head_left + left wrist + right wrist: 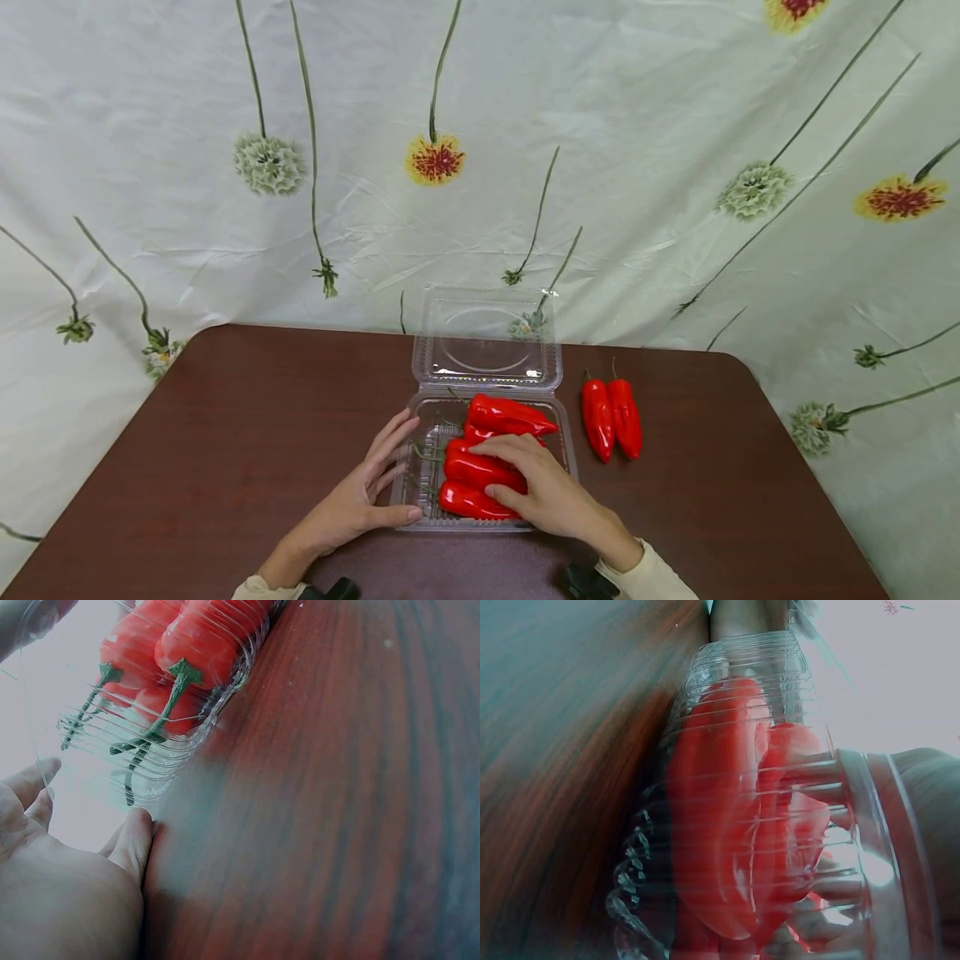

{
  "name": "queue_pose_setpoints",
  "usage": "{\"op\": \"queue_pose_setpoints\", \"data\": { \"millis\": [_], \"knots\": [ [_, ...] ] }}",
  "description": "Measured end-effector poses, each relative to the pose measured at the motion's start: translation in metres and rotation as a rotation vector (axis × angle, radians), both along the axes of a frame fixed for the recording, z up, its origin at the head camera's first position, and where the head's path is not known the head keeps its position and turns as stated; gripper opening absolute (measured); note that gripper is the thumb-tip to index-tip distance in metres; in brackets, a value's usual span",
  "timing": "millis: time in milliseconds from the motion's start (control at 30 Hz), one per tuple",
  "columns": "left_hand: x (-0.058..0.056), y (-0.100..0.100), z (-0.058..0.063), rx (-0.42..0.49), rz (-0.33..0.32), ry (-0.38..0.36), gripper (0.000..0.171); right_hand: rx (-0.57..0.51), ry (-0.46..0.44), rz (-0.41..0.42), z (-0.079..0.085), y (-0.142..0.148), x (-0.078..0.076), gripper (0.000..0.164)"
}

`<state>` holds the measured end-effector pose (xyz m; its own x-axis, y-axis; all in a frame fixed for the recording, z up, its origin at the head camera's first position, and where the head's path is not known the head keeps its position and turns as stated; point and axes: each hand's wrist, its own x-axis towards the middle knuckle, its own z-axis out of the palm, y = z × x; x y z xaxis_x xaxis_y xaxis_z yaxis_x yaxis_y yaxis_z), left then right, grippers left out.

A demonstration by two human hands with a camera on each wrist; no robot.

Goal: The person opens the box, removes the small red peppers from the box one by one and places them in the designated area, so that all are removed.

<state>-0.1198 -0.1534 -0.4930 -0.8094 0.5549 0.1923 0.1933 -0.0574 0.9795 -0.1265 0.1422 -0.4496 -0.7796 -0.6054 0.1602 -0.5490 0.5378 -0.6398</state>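
Note:
A clear plastic clamshell box (567,442) lies with its lid (487,375) raised at the back. Several glossy red peppers with green stems fill it, stems toward the left. My right hand (551,492) reaches in from the right, thumb and fingers spanning a red pepper (483,469) near the front. Under the thumb lies the front pepper (461,500). My left hand (360,500) stands at the box's left side, fingers extended and spread, the thumb at its front left corner. In the right wrist view the peppers (716,810) show through the ribbed wall, which partly hides my right fingers.
To the right of the box, two more red peppers (597,421) lie side by side on the dark brown wooden table (285,408). A pale flower-print cloth (637,208) hangs behind the table's back edge, close behind the raised lid.

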Motion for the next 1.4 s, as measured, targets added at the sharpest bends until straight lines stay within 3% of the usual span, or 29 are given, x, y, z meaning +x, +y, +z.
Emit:
{"op": "queue_pose_setpoints", "data": {
  "millis": [700, 967, 1400],
  "knots": [
    [-0.0015, 0.0, -0.0003, -0.012, 0.008, 0.002, 0.099, 0.003, -0.03, -0.004, 0.0012, 0.0004, -0.0016, 0.063],
    [0.0008, -0.0001, -0.0001, -0.001, 0.006, -0.022, 0.098, 0.004, 0.01, 0.019, 0.0005, 0.0007, -0.0008, 0.062],
    [0.0004, 0.0005, 0.0009, 0.007, 0.004, 0.004, 0.098, -0.039, -0.027, -0.043, 0.0065, 0.0042, -0.0019, 0.069]
  ]
}}
